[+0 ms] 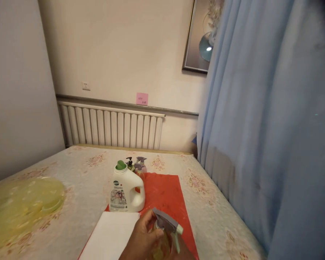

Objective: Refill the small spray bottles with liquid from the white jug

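Observation:
A spray bottle (166, 220) with a grey trigger head and yellowish see-through body is held low in front of me, its pale nozzle pointing right. My left hand (143, 234) grips it around the neck, thumb and fingers closed. From the lower right my right hand (181, 250) wraps the bottle's body; its fingers are largely hidden behind the bottle. Just beyond stands a white detergent jug (126, 191) with a side handle and a green cap. A white sheet or pad (111, 234) lies left of my hands on a red mat (165, 191).
Behind the jug stand several pump and spray bottles (141, 162), partly hidden. A clear yellow basin-like thing (24, 206) lies at the left on the flowered cloth (81, 180). At the back is a radiator (113, 126); a blue curtain (249, 108) hangs along the right.

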Demonstrator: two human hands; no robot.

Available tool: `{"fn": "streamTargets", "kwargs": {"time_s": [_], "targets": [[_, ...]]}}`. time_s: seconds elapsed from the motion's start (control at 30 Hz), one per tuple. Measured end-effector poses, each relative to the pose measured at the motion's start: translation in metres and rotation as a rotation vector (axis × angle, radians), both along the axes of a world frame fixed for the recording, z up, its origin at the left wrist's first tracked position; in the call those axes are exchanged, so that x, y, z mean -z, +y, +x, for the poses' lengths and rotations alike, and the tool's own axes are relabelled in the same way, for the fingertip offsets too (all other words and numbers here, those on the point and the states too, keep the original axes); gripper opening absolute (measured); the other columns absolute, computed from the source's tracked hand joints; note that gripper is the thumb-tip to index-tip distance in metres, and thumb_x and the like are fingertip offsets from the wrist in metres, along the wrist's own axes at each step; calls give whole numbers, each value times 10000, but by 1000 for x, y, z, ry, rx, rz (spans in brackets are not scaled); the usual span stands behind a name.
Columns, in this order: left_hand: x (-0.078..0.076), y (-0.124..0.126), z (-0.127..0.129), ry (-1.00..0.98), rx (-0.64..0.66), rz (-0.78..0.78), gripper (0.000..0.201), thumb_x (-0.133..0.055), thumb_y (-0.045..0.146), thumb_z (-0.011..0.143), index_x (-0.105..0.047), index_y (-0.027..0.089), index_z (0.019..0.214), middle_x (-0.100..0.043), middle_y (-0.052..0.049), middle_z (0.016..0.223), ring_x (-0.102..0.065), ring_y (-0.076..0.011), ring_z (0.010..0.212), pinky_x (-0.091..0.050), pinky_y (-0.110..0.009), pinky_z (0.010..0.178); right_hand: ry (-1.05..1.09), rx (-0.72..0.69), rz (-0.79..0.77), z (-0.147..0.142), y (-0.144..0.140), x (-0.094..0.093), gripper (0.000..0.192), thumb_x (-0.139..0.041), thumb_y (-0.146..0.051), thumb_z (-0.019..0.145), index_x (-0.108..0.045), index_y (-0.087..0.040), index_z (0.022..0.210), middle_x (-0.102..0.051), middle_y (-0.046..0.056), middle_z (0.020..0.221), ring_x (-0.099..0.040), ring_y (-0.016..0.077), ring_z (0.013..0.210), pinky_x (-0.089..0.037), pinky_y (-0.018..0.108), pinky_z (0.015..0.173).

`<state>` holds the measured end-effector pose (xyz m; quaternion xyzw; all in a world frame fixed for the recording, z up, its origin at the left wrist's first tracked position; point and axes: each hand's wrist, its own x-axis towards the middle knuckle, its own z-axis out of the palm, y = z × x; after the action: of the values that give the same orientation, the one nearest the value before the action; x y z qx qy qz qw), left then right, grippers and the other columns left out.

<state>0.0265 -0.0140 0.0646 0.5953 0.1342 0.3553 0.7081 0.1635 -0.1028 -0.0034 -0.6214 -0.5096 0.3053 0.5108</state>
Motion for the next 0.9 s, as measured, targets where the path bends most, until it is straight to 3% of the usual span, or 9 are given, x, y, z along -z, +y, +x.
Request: {"fn": "streamTargets", "kwargs": {"time_s": [0.1, 0.27, 0.4, 0.5, 0.67, 0.9], "targets": [[-3, -5, 2, 6, -42, -46, 372, -786, 259, 616, -638, 188, 950, -719, -74, 1023, -626, -277, 1025, -444, -386, 937, 16, -10, -52, -6, 1, -8, 599, -782, -298, 532, -674, -407, 1111, -751, -4, 948, -706, 300, 899, -562, 351, 723], [-14, -4, -5, -31, -71, -144, 360, -734, 319, 726, -638, 217, 1057, -717, -36, 1078, -628, -243, 1049, -441, -343, 948, 73, -103, -63, -19, 2, -33, 484, -754, -333, 595, -686, -312, 1073, -747, 28, 895, -693, 265, 824, -548, 320, 679], [-23, 10, -14, -77, -224, -151, 337, -701, 364, 798, -638, 240, 1105, -711, -12, 1069, -608, -209, 1050, -413, -302, 958, 94, -138, -80, -19, 2, -46, 620, -777, -219, 529, -617, -225, 1128, -717, 6, 917, -660, 210, 815, -512, 256, 686], [-32, 23, -20, -160, -307, -201, 353, -708, 390, 808, -637, 238, 1118, -690, -16, 1067, -601, -168, 966, -435, -270, 889, 118, -164, -69, -14, 6, -45, 665, -783, -150, 488, -595, -204, 1123, -694, -6, 922, -647, 195, 813, -494, 232, 668], [-49, 33, -27, -238, -317, -251, 333, -733, 404, 793, -656, 224, 1062, -664, 0, 933, -556, -102, 751, -446, -210, 677, 84, -114, -51, -5, 14, -34, 771, -803, -66, 427, -598, -232, 1151, -690, -1, 1006, -647, 226, 907, -520, 271, 754], [-54, 26, -28, -223, -316, -210, 351, -766, 410, 757, -634, 234, 1030, -676, -9, 998, -611, -152, 883, -489, -241, 737, 74, -117, -56, -7, 13, -36, 790, -826, -85, 437, -597, -219, 1181, -690, 3, 1053, -649, 245, 975, -524, 295, 811]]}}
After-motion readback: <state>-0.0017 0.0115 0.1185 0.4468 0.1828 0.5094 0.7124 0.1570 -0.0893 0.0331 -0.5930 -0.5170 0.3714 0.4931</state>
